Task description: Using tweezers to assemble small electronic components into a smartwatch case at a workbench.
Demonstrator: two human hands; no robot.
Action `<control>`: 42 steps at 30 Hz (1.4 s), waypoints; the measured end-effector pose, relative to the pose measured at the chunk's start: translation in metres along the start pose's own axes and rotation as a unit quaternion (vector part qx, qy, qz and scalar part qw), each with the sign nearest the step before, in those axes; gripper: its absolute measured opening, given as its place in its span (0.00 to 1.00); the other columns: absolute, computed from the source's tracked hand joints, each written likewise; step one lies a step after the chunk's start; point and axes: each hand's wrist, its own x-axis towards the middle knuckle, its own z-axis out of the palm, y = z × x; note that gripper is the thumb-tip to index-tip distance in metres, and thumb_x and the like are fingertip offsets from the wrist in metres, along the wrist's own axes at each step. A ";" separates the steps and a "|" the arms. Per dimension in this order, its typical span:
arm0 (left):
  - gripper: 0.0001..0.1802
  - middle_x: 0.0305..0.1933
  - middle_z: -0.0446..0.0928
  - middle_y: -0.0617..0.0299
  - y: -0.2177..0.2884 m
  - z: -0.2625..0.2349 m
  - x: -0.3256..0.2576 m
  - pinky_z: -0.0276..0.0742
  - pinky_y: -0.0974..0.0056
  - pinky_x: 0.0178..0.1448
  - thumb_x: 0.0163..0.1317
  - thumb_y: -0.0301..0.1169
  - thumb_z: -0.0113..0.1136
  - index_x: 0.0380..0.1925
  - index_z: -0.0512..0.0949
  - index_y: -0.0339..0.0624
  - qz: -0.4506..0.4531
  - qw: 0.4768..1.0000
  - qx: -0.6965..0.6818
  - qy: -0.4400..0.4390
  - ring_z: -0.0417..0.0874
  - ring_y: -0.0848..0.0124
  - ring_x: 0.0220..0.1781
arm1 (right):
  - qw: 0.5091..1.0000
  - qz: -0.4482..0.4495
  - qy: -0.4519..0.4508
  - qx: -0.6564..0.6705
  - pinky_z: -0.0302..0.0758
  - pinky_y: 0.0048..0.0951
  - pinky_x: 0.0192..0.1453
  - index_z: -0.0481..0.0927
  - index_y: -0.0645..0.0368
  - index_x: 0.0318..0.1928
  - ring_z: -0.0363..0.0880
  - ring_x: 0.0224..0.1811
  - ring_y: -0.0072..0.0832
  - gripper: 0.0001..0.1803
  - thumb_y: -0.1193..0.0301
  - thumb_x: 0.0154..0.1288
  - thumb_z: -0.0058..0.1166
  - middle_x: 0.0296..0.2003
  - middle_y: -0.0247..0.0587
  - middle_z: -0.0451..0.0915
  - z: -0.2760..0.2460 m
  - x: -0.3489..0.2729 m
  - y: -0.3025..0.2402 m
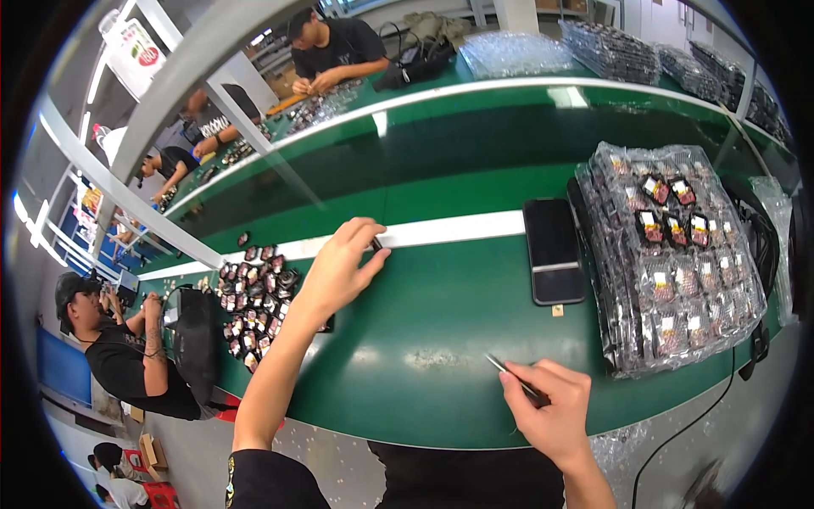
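My left hand (339, 267) is over the middle of the green bench, thumb and fingers pinching a small black part (377, 244). The part is mostly hidden by the fingers. Lower and to the right, my right hand (553, 403) grips slim tweezers (502, 366), whose silver tip points up and to the left, near the bench surface. A heap of small black modules (250, 297) with white and red patches lies to the left of my left forearm. Another dark object (327, 324) shows partly from behind my left wrist.
A black phone-like device (555, 246) lies beside stacked clear plastic trays (678, 271), with several modules on top. A small beige piece (557, 310) lies below the device. A white strip (458, 227) crosses the bench. Co-workers sit beyond and at left; a cable (678, 424) hangs at right.
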 end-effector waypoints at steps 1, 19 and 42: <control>0.16 0.51 0.86 0.49 0.006 -0.003 0.000 0.85 0.52 0.57 0.70 0.24 0.72 0.55 0.85 0.33 0.019 1.000 0.009 -0.005 0.89 0.51 0.51 | 1.000 0.005 -0.005 0.004 0.64 0.26 0.21 0.94 0.68 0.45 0.72 0.17 0.19 0.08 0.81 0.66 0.74 0.22 0.38 0.81 0.001 0.002 -0.004; 0.38 0.62 0.86 0.49 0.063 0.008 -0.034 0.82 0.52 0.66 0.56 0.26 0.84 0.70 0.82 0.36 0.064 0.986 -0.125 -0.087 0.85 0.51 0.61 | 0.998 0.045 -0.009 -0.033 0.61 0.23 0.24 0.95 0.67 0.45 0.71 0.19 0.16 0.09 0.83 0.63 0.76 0.22 0.34 0.82 0.002 0.004 -0.005; 0.34 0.49 0.86 0.64 0.095 0.019 -0.057 0.67 0.58 0.55 0.57 0.43 0.86 0.62 0.89 0.42 0.101 0.925 -0.283 -0.234 0.85 0.65 0.47 | 0.997 0.017 -0.075 0.027 0.61 0.23 0.19 0.95 0.65 0.44 0.70 0.15 0.15 0.10 0.84 0.61 0.75 0.22 0.31 0.81 -0.005 0.005 0.002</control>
